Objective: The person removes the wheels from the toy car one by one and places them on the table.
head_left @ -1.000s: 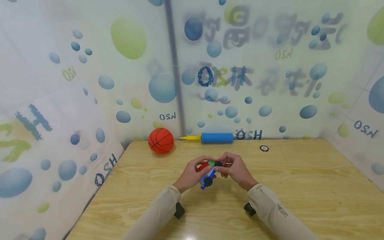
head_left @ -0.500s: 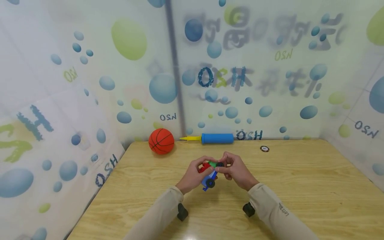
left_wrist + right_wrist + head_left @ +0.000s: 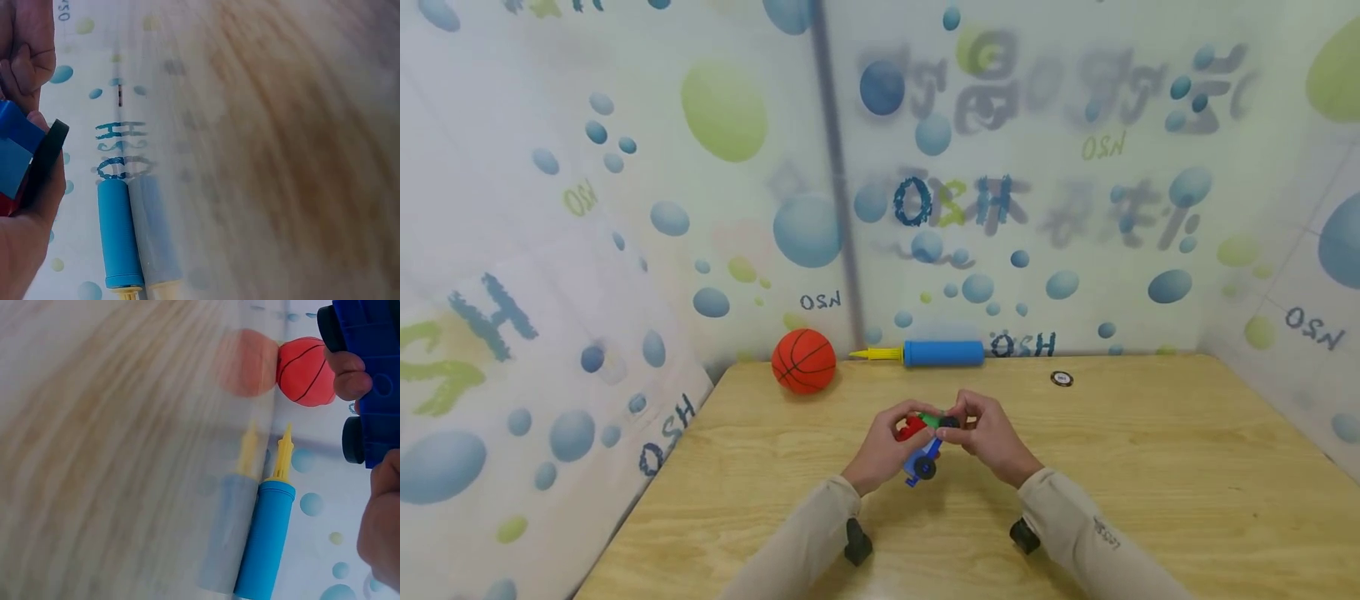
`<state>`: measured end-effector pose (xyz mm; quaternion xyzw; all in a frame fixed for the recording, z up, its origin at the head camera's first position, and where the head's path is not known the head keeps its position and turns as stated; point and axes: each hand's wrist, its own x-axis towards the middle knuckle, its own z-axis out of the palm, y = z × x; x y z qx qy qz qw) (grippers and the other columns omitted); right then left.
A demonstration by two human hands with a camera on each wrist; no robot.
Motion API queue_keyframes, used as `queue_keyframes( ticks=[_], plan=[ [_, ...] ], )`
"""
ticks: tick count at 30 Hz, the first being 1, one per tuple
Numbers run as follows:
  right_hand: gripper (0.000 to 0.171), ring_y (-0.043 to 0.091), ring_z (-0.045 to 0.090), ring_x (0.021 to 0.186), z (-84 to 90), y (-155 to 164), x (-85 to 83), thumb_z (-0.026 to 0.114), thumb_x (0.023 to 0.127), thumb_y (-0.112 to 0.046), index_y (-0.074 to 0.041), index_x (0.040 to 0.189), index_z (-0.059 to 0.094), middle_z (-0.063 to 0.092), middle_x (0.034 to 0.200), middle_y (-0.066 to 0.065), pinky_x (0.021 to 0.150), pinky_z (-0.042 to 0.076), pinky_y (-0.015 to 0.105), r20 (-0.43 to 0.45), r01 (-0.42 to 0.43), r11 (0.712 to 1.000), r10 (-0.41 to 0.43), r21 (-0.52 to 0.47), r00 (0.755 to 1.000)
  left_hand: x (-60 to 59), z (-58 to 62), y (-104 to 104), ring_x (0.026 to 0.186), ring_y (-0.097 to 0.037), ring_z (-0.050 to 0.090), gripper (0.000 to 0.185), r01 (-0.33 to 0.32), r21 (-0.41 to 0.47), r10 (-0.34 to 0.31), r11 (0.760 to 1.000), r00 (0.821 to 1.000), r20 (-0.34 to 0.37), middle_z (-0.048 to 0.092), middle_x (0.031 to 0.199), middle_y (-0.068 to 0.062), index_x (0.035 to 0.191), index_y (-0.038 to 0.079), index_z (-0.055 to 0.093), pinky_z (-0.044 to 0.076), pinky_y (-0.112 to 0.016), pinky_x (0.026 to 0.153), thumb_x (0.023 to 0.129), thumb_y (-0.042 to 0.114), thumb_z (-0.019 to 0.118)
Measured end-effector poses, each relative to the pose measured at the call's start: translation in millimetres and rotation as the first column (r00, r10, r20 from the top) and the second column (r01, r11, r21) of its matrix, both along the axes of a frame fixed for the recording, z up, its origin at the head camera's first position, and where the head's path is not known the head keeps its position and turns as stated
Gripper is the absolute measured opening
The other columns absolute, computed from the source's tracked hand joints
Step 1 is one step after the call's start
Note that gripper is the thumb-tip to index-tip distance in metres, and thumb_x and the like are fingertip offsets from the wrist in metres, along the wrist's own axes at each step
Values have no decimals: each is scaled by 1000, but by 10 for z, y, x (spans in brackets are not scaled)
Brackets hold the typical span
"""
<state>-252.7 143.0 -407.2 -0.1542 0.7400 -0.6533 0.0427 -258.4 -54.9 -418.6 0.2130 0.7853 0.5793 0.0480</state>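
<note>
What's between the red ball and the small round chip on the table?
A blue-and-yellow pump lies between them, nearer the ball, as the head view shows.

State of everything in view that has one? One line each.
Toy vehicle: raised off the table, tilted, in both hands.
Left hand: grips the vehicle.
Right hand: pinches the vehicle near a black wheel.
Basketball: resting on the table.
Pump: lying on its side, nozzle toward the basketball.
Round chip: lying flat.

Mirrored "H2O" (image 3: 952,202) on the back wall (image 3: 737,196), illegible lettering (image 3: 1106,533) on the right sleeve (image 3: 1071,517) and a round disc (image 3: 1062,379)
</note>
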Motion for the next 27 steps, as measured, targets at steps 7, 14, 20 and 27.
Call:
queue_keyframes(
  ticks=[7, 14, 20, 27],
  plan=[
    [27, 9, 41, 57, -23, -10, 5, 75, 87, -3, 3, 81, 49, 49, 75, 6, 53, 38, 20, -163, 7, 992, 14, 126, 987, 7, 1, 18, 99, -18, 64, 22, -26, -40, 25, 999, 1000, -15, 63, 127, -6, 119, 26, 68, 58, -32, 84, 98, 21, 65],
    [23, 9, 44, 52, 17, 59, 2, 74, 91, -14, 1, 99, 59, 52, 79, 3, 50, 39, 21, -62, -3, 999, 6, 52, 998, 22, 71, -27, 88, -18, 63, 25, -73, 4, 74, 997, 997, -14, 62, 122, -10, 123, 28, 67, 55, -25, 71, 98, 22, 64],
    [33, 12, 51, 56, 127, 206, 6, 73, 92, -19, -1, 118, 63, 58, 86, 2, 55, 44, 25, 15, -73, 997, 72, 27, 997, 27, 123, -12, 86, -20, 74, 26, -42, 67, 42, 997, 999, 4, 60, 122, -12, 125, 24, 66, 61, -29, 78, 99, 25, 63],
    [37, 13, 51, 57, 171, 352, -49, 70, 95, -22, -5, 127, 61, 62, 83, 1, 54, 40, 27, 26, -78, 996, 77, 41, 997, 13, 111, -43, 85, -32, 77, 31, -8, 202, -8, 979, 997, 79, 61, 115, -20, 130, 15, 61, 63, -38, 77, 100, 23, 62]
  ],
)
